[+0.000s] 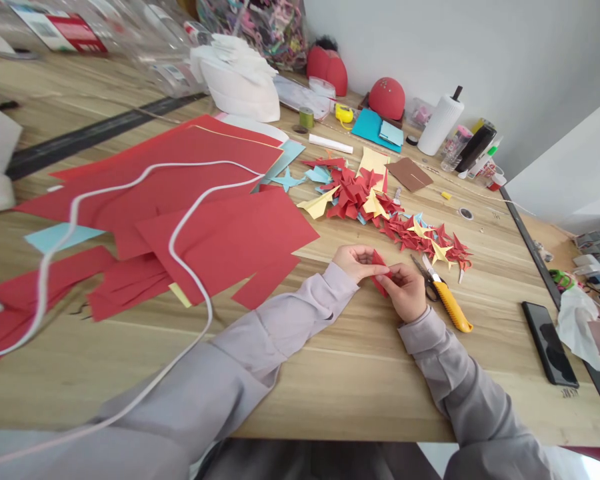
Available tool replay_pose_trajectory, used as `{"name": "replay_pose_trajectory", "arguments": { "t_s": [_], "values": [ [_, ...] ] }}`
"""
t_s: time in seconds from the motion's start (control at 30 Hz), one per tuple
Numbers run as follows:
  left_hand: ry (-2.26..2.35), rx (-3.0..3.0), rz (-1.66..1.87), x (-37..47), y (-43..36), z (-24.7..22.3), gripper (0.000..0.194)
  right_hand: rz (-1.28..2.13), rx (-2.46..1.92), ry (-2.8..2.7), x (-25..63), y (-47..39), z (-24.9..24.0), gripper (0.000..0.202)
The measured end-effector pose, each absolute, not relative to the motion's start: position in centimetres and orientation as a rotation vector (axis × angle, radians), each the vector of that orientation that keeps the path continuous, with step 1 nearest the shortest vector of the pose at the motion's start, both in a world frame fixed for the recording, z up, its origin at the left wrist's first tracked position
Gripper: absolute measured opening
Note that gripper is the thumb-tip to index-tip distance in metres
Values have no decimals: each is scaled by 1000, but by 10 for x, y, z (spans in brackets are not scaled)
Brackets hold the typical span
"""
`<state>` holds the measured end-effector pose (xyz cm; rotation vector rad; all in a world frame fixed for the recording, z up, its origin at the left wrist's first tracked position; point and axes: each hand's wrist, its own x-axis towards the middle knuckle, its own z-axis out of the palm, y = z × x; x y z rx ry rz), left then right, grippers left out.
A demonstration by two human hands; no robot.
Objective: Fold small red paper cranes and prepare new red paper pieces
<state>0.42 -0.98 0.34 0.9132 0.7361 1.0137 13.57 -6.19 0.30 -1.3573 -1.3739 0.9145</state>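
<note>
Between both hands is a small piece of folded red paper (pixel 379 261), held above the wooden table. My left hand (pixel 356 264) pinches it from the left, thumb on top. From the right, my right hand (pixel 407 291) grips its other side with thumb and fingers. Part of the paper is hidden behind the fingers. Just beyond the hands lies a pile of folded paper pieces (pixel 351 193), mostly red, with some yellow and light blue. Scissors (pixel 429 283) and a yellow utility knife (pixel 453 305) rest to the right of my right hand.
Large red paper sheets (pixel 230 233) cover the left side, with a white cable (pixel 173 243) looped across them. A black phone (pixel 550 343) lies at the right. Along the wall stand a white bottle (pixel 441 125), a red pincushion-like dome (pixel 387 99) and a yellow tape measure (pixel 344 113).
</note>
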Motion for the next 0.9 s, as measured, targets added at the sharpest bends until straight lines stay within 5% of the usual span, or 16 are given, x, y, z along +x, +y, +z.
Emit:
{"name": "replay_pose_trajectory", "arguments": {
  "t_s": [0.47,0.73,0.9],
  "values": [
    [715,629,1005,3,-11,12,34,1028,-1313,-1311,135,-62,2,30],
    [725,974,1030,4,-13,8,31,1066,-1257,-1234,135,-61,9,28],
    [691,691,1100,7,-8,2,37,878,-1251,-1208,138,-60,3,23]
  ]
}}
